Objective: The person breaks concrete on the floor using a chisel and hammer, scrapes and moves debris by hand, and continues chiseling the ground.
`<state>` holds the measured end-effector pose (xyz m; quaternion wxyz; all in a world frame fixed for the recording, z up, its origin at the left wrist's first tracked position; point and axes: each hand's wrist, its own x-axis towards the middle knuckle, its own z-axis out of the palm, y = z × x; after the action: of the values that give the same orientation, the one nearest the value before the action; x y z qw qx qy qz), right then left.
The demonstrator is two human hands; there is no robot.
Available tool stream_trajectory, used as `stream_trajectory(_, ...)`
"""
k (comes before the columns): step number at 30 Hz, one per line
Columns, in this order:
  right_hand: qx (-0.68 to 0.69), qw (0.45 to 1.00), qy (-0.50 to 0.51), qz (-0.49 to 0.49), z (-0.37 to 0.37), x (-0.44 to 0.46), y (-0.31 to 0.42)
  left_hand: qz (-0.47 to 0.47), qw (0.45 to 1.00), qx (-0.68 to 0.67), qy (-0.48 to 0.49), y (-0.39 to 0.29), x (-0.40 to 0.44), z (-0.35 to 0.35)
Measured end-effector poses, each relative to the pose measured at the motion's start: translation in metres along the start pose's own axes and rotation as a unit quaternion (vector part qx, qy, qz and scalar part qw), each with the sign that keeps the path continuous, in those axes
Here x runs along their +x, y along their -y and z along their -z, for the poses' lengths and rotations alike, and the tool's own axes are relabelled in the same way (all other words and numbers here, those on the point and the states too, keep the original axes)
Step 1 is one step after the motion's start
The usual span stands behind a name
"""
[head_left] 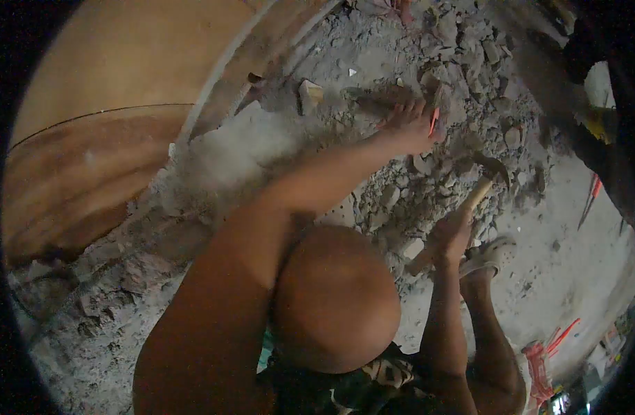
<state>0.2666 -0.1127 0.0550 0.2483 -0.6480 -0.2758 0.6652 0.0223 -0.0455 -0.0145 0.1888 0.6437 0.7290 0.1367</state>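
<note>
My left hand [415, 130] reaches over the broken grey rubble [390, 197], palm down and blurred. A thin orange-red piece [434, 122] shows at its right edge; I cannot make out whether the fingers grip it. Lower down, my right hand [454, 236] is closed around the wooden handle of a hammer [480, 192]. The hammer's dark head points up and to the right, over the rubble. My bent knee [338, 297] is between my two arms.
A light clog [494, 256] is on my foot beside the rubble. A curved brown panel [110, 173] stands at the left. A pale block [310, 95] lies near the top. Red-handled tools [591, 196] lie at the right, and a red bag [537, 370] is at the lower right.
</note>
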Motion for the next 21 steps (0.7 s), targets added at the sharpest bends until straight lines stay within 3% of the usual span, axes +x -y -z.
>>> stream_trajectory(3,0.039,0.999,0.006,-0.034,-0.011,-0.012,0.0,-0.008,0.997,0.0,-0.074,0.004,0.003,-0.02)
stream_trajectory(5,0.042,0.997,0.054,-0.035,-0.003,-0.006,-0.012,-0.034,0.984,0.029,-0.174,0.003,0.003,-0.019)
stream_trajectory(7,-0.08,0.996,0.025,0.006,-0.012,-0.012,-0.014,-0.049,0.975,0.063,-0.206,0.004,0.004,-0.022)
stream_trajectory(8,0.042,0.996,0.058,-0.053,-0.011,-0.013,-0.012,-0.062,0.965,0.098,-0.234,0.003,0.003,-0.026)
stream_trajectory(11,0.065,0.995,0.044,-0.055,-0.017,-0.022,-0.009,-0.099,0.973,0.108,-0.177,0.012,0.011,-0.038)
stream_trajectory(15,0.024,0.999,0.029,-0.026,-0.018,-0.031,-0.003,-0.067,0.976,0.054,-0.2,0.006,0.005,-0.036)
stream_trajectory(16,-0.002,1.0,0.031,0.0,-0.018,-0.031,-0.005,-0.072,0.973,0.116,-0.187,0.007,0.003,-0.026)
stream_trajectory(18,0.012,0.999,0.032,0.006,-0.025,-0.038,0.004,-0.082,0.961,0.186,-0.188,0.003,0.005,-0.009)
stream_trajectory(21,0.072,0.995,0.061,0.017,-0.025,-0.045,0.011,-0.093,0.963,0.129,-0.218,-0.002,0.001,-0.001)
